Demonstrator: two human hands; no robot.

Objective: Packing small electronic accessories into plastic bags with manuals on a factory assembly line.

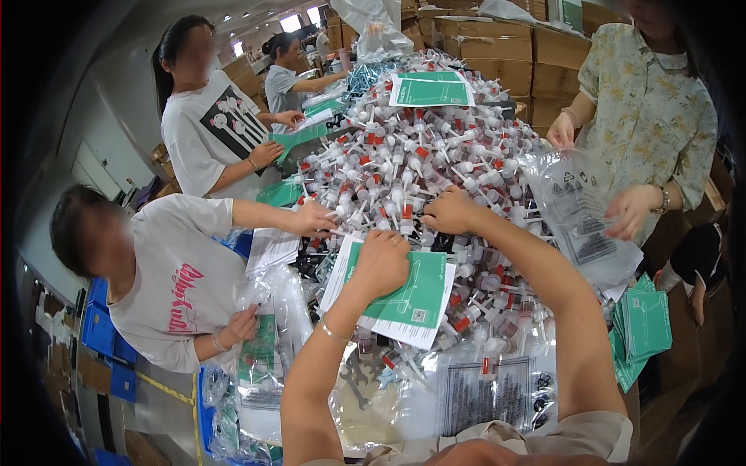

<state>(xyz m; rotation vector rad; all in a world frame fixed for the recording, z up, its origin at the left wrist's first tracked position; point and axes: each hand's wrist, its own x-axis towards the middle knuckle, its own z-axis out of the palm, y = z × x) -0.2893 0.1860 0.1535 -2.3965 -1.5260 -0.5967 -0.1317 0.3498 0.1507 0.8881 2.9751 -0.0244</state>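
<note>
evidently, the left hand curls over a green leaflet lying on the pile of small bottles, perhaps to steady it; the right hand bends into the bottles (fingertips unclear, so i cannot tell whether either pinches anything). counted: two hands, one leaflet beneath the left, bottles beyond tallying.

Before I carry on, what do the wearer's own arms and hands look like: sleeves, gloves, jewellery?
The left hand and right hand are ungloved, the forearms bare. A thin, pale bangle circles the left wrist; none shows on the right. The right sleeve is short, loose and beige. No cables or markings show.
</note>
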